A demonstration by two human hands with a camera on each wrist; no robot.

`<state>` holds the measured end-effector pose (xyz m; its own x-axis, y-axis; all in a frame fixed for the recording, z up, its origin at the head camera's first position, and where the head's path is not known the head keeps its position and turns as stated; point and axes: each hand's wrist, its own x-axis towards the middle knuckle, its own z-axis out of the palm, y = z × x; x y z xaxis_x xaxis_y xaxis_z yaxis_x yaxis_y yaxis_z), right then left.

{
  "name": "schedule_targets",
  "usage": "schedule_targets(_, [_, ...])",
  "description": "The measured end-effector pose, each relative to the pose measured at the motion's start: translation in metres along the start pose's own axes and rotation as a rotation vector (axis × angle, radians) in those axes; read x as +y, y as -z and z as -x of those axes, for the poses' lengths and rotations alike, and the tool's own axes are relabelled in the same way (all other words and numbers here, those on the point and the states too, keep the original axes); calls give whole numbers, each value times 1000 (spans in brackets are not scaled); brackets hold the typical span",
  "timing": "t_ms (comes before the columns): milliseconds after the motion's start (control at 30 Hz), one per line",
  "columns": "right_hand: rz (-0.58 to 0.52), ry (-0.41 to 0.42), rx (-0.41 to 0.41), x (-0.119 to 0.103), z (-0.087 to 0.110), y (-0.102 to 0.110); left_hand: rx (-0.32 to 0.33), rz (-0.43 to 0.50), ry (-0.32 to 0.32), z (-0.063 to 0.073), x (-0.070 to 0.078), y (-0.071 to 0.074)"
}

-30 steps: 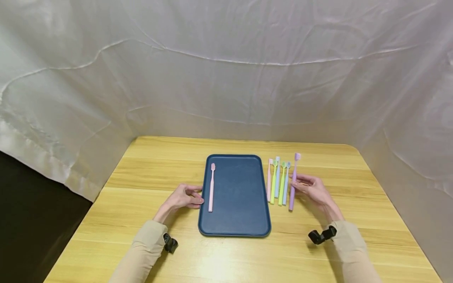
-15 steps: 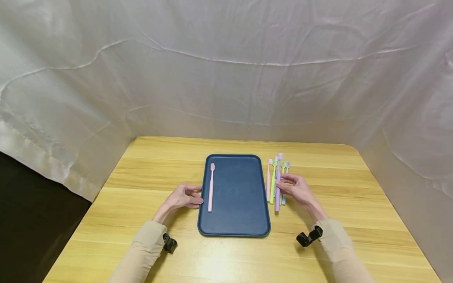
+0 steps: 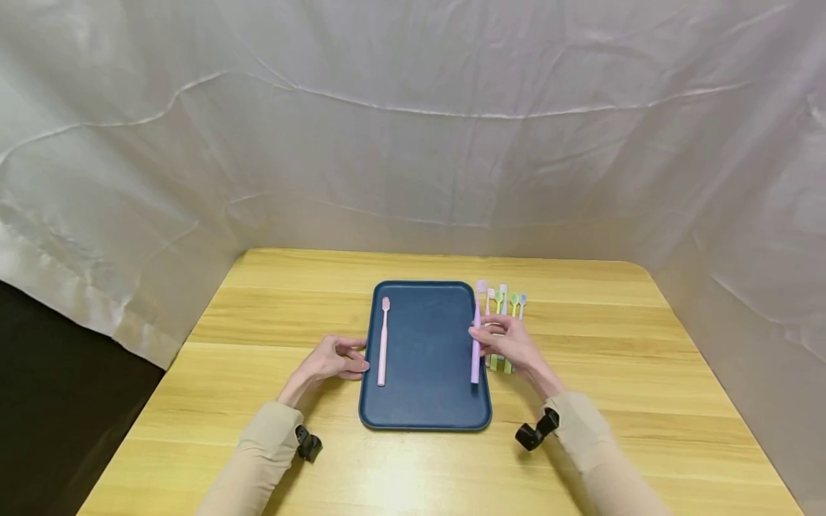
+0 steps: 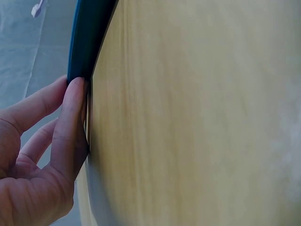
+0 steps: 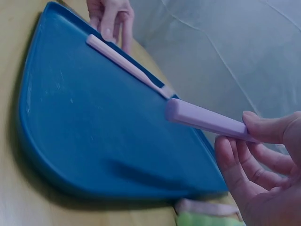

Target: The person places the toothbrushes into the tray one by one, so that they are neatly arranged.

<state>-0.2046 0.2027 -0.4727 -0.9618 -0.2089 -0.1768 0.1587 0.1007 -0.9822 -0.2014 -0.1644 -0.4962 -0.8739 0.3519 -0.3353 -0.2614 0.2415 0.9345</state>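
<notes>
My right hand (image 3: 514, 342) pinches a purple toothbrush (image 3: 476, 358) between thumb and fingers, over the right rim of the dark blue tray (image 3: 426, 408). In the right wrist view the purple handle (image 5: 207, 118) is raised, and its shadow falls on the tray floor. A pink toothbrush (image 3: 383, 351) lies lengthwise near the tray's left side, bristle end away from me. The fingertips of my left hand (image 3: 332, 360) rest against the tray's left outer edge; the left wrist view shows thumb and index finger touching the tray wall (image 4: 89, 42).
Right of the tray several toothbrushes lie side by side, among them a green one (image 3: 515, 299) and a blue one (image 3: 523, 299), partly hidden by my right hand. Everything stands on a wooden table (image 3: 413, 473). Pale cloth (image 3: 413, 165) hangs behind and beside it.
My right hand has carried the purple toothbrush leftward, from the right of the other toothbrushes, across them, to the tray's right rim. The left hand has stayed at the tray's edge.
</notes>
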Motion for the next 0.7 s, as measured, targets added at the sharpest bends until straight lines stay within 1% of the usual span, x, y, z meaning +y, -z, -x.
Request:
schedule_targets(100, [33, 7, 10, -1, -2, -11, 1, -4, -1, 0, 0, 0])
schedule_targets(300, [45, 2, 36, 0, -8, -30, 3, -5, -7, 1, 0, 0])
schedule_targets(533, [73, 24, 48, 4, -16, -47, -1, -4, -14, 1, 1, 0])
schedule_targets(700, [111, -15, 100, 3, -18, -58, -4, -2, -15, 1, 2, 0])
